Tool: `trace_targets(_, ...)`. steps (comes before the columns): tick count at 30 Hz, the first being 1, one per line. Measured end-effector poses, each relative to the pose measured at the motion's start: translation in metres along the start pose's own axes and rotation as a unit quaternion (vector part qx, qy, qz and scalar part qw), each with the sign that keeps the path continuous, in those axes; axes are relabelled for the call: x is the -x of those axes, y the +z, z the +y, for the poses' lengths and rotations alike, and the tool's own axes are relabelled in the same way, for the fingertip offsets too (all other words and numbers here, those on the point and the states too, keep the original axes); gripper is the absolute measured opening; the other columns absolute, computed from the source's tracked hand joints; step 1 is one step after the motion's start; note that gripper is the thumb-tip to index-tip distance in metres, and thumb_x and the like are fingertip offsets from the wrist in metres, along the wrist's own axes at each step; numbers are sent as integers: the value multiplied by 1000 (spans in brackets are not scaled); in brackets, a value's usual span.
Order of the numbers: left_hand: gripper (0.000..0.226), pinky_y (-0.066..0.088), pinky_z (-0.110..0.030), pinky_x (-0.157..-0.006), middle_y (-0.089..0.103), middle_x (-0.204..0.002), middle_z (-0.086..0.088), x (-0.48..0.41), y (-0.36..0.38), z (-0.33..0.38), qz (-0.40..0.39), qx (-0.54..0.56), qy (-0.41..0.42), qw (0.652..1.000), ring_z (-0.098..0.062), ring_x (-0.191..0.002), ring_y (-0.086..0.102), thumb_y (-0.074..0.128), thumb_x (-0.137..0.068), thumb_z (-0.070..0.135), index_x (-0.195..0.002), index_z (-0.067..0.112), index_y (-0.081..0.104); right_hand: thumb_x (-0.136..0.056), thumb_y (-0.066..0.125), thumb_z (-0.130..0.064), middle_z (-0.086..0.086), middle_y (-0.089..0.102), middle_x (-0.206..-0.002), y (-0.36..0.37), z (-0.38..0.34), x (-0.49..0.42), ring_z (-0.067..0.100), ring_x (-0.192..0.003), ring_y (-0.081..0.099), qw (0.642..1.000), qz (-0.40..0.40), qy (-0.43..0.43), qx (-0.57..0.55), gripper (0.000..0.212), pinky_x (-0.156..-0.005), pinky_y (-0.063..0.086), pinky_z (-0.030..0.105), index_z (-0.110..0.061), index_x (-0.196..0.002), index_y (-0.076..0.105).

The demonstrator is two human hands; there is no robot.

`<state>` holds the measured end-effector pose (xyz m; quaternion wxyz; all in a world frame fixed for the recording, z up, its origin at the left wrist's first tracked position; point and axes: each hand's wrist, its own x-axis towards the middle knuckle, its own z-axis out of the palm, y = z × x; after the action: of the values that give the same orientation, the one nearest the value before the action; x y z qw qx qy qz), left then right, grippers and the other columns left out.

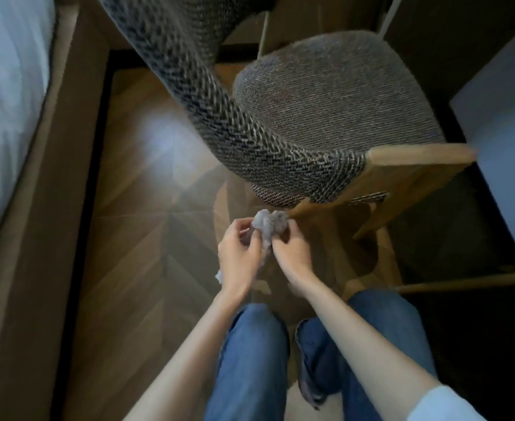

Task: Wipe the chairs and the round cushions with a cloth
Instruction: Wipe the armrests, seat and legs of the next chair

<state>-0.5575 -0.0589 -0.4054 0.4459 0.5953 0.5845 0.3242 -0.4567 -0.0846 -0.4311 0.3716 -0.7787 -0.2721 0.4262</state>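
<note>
- Cloth (pixel 267 223) is bunched at frame centre, pinched by curled fingers of left hand (pixel 238 254) and right hand (pixel 291 250).
- Wad is held beside chair (pixel 335 117) wooden frame end, likely being regathered for wiping.

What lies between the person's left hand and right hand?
A crumpled cloth; the left hand and the right hand both pinch it, as the head view shows.
</note>
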Motion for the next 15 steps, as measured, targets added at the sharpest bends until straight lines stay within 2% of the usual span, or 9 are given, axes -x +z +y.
trace_targets(2,17,49,-18,-80,67,-92,6,11,-25,33,-8,8,-16,1000,-7,-86,64,58,-89,4,-99,15,64,-90,55,-20,3,62,-125,-17,-35,25,23,-118,55,1000,-17,-13,20,35,-89,37,21,-24,-125,55)
trace_targets(5,19,46,-7,-75,64,-89,12,29,-70,89,-22,19,-29,999,4,-81,62,57,-89,1,-101,14,63,-90,53,-18,-5,63,-107,-39,-95,72,22,-110,58,997,-67,-14,27,18,-93,47,35,-28,-105,55)
trace_targets(7,19,44,-4,-71,65,-89,13,42,-106,128,-32,36,-35,998,9,-80,62,57,-89,0,-98,16,62,-91,52,-16,-9,62,-99,-52,-139,108,19,-102,60,995,-91,-21,25,14,-91,51,43,-23,-103,55)
trace_targets(10,18,51,-15,-77,68,-93,9,58,-164,185,-55,68,-43,995,-5,-88,68,60,-88,0,-97,15,63,-92,55,-16,1,63,-106,-67,-208,164,19,-103,59,995,-100,-25,-12,15,-94,49,46,-14,-107,55)
trace_targets(12,17,54,-25,-80,70,-94,7,67,-195,217,-64,82,-34,994,-11,-90,69,63,-87,2,-97,15,65,-92,60,-21,5,59,-114,-74,-245,194,17,-108,56,993,-100,-50,-27,22,-97,47,39,-12,-112,55)
trace_targets(15,14,56,-26,-82,71,-94,3,76,-244,270,-77,86,1,993,-10,-89,69,67,-86,4,-96,14,67,-91,62,-24,-1,58,-115,-83,-306,242,4,-105,55,989,-107,-83,-55,26,-87,44,16,-17,-114,51)
